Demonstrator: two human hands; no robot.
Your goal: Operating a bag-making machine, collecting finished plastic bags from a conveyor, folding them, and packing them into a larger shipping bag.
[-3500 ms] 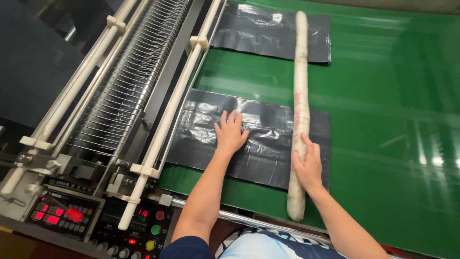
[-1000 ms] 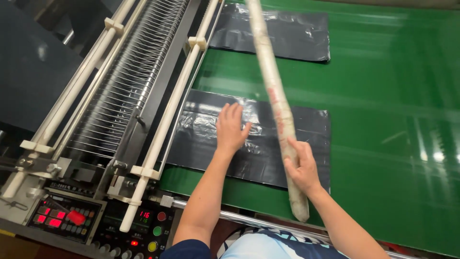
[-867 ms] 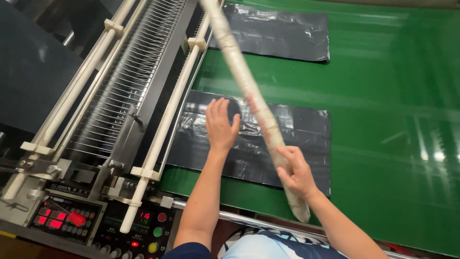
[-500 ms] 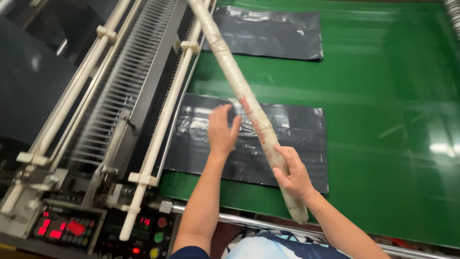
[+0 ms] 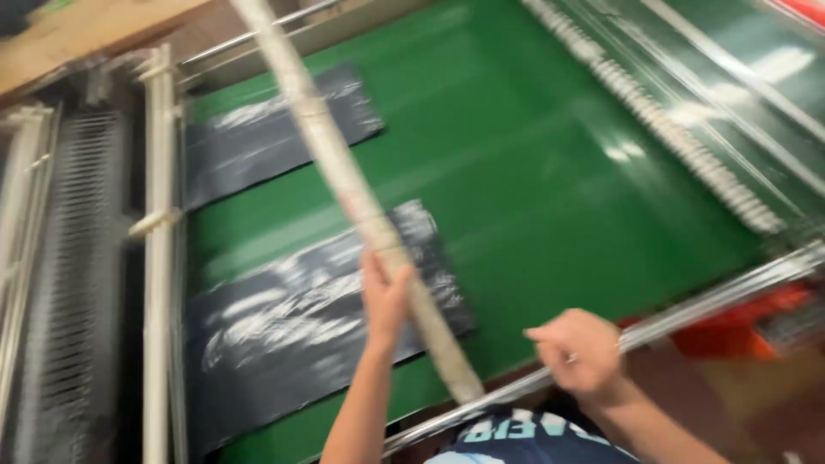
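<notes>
A long white rod (image 5: pixel 331 163) slants across the green conveyor belt (image 5: pixel 533 172), from the top left down to the near edge. My left hand (image 5: pixel 385 296) grips the rod about a third of the way up from its lower end, above the near stack of black plastic bags (image 5: pixel 284 326). My right hand (image 5: pixel 577 351) is off the rod, to its right by the metal rail (image 5: pixel 713 301), with fingers curled and nothing seen in them. A second stack of black bags (image 5: pixel 275 137) lies farther up the belt. The picture is blurred by motion.
White bars and a ribbed roller section (image 5: pixel 82 258) run along the left of the belt. A row of small rollers (image 5: pixel 670 129) lines the belt's right side. Something red-orange (image 5: pixel 739 326) sits below the rail at the right. A wooden surface (image 5: pixel 77 26) shows at top left.
The view has swung to the right. My right hand let go of the rod's lower end and moved right. My left hand went from the bags onto the rod.
</notes>
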